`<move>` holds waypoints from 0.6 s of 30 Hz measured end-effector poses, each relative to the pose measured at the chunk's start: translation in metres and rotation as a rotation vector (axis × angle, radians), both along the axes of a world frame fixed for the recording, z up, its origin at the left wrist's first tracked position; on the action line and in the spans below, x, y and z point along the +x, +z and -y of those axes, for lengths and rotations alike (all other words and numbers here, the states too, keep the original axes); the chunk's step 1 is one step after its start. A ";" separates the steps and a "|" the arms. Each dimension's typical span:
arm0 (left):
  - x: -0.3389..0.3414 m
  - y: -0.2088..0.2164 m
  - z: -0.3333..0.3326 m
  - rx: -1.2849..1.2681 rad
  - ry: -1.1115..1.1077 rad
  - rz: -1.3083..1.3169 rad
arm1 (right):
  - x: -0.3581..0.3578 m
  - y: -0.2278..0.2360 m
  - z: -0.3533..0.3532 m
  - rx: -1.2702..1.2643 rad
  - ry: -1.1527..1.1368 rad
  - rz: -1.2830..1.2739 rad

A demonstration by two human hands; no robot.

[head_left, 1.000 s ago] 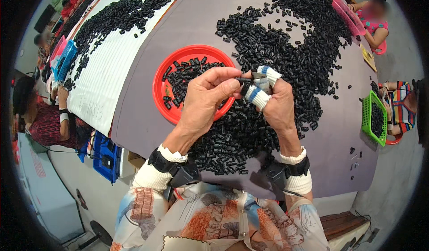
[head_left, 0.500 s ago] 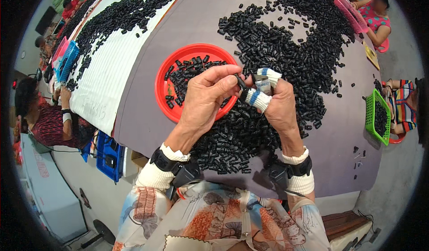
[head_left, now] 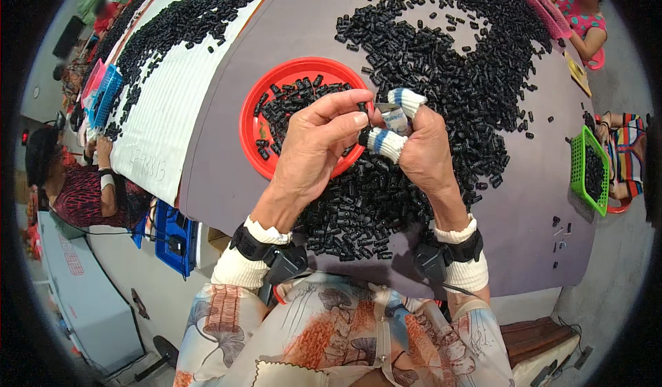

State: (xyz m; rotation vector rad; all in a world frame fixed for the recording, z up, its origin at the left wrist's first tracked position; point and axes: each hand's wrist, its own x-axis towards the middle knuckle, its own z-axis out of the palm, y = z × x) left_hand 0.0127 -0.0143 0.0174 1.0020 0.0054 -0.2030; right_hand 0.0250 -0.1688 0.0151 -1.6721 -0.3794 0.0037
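Observation:
Between thumb and fingertips, my left hand [head_left: 314, 135] pinches a small black cylindrical part [head_left: 365, 113] upright above the rim of a red round tray [head_left: 247, 121]. My right hand [head_left: 429, 149] is closed around a small knife [head_left: 394, 119], whose short metal blade points toward that part. Blue-and-white knit finger covers [head_left: 386, 144] wrap its thumb and forefinger. Most of the knife's handle is hidden in the fist. Many like black parts lie in the tray, and a broad pile of black parts [head_left: 358, 215] spreads under and beyond my hands.
A white ribbed sheet [head_left: 165, 118] with more black parts lies at the left, near a blue basket [head_left: 107, 94]. At the right stand a green basket [head_left: 590, 173] and a pink basket [head_left: 545, 8]. Co-workers sit along both sides of the grey-covered table [head_left: 227, 111].
The black part has turned more upright in my left fingers. My right hand has shifted slightly, and the blade now shows beside the part. The whole view has moved a little.

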 end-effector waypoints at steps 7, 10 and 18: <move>-0.001 0.003 0.000 -0.001 -0.002 -0.048 | 0.004 -0.005 0.000 -0.037 -0.003 0.104; 0.001 -0.004 -0.002 -0.035 -0.007 0.016 | 0.004 -0.003 -0.001 -0.020 0.001 0.058; -0.001 -0.003 -0.003 -0.105 -0.036 -0.024 | 0.002 0.003 -0.002 -0.041 0.033 -0.019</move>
